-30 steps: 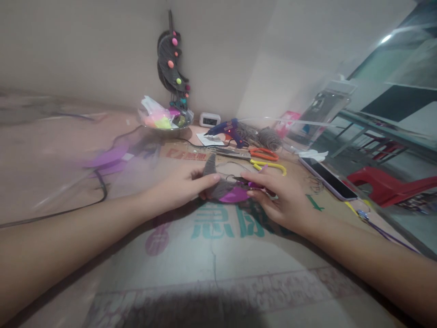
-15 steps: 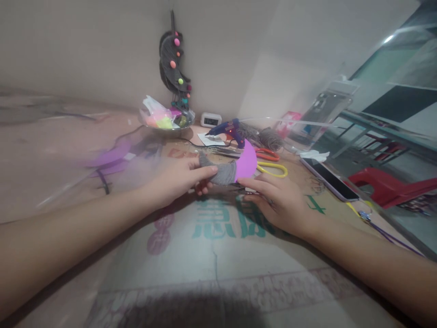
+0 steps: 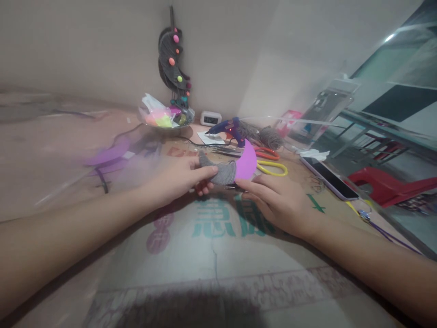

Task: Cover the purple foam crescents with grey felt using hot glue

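A purple paper crescent (image 3: 247, 163) is raised over the cardboard, its left part wound with grey yarn (image 3: 223, 173). My left hand (image 3: 182, 177) pinches the wound part, thumb on top and fingers beneath. At the lower edge, where the winding meets bare purple, are the bent fingertips of my right hand (image 3: 278, 200); whatever lies between them is too small to make out. Just behind are scissors with yellow handles (image 3: 273, 168) and another pair with orange-red handles (image 3: 268, 153). A blue glue gun (image 3: 225, 127) rests behind these, its small light glowing.
Printed cardboard (image 3: 191, 269) covers the work surface. Purple cut pieces (image 3: 111, 155) lie left, blurred. Toward the back are a bowl (image 3: 167, 127) of colourful bits, a white clock (image 3: 210, 118) and grey yarn balls (image 3: 269, 136). A phone (image 3: 329, 178) lies right; a decorated yarn crescent (image 3: 169, 59) hangs behind.
My right fingertips have shifted slightly left and up along the crescent's lower edge. The left hand keeps its pinch, and the view has tilted a little.
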A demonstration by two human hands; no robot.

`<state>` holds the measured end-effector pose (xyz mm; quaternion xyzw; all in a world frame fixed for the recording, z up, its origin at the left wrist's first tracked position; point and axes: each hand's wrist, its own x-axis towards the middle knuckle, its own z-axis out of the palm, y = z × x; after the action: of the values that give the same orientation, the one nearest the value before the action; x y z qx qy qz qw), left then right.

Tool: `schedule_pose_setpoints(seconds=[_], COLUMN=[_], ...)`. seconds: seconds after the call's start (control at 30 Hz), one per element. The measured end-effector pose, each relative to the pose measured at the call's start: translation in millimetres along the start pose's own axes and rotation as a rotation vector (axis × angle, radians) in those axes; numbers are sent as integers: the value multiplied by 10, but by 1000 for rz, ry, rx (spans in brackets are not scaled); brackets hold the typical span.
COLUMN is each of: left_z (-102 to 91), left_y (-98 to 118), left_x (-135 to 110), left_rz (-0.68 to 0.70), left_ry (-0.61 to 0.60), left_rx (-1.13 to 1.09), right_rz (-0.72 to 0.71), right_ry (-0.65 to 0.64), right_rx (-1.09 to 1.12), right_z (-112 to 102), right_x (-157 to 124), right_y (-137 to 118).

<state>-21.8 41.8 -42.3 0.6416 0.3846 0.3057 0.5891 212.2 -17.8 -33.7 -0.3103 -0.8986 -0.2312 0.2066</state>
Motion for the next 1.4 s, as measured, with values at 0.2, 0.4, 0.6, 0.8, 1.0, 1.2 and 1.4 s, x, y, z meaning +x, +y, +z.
schedule_pose_setpoints(seconds=[0.2, 0.4, 0.6, 0.8, 1.0, 1.2, 1.4], left_z=[10, 1, -9, -5, -6, -3, 1], left_y=[16, 4, -16, 3, -9, -9, -3], left_x=[-5, 2, 11, 5, 9, 11, 6], left_rz=[-5, -11, -13, -24, -16, -16, -12], left_ry=[-4, -21, -5, -12, -10, -15, -12], left_rx=[-13, -21, -25, -16, -9, -22, -17], right_rz=[-40, -46, -37, -38, -48, -49, -46], right_ry=[9, 4, 18, 6, 9, 8, -13], right_rx=[-28, -34, -47, -48, -43, -40, -20], right_z=[-30, -21, -13, -2, -9, -4, -13], right_x=[4, -3, -12, -21, -19, -16, -43], right_y=[7, 19, 22, 27, 22, 27, 39])
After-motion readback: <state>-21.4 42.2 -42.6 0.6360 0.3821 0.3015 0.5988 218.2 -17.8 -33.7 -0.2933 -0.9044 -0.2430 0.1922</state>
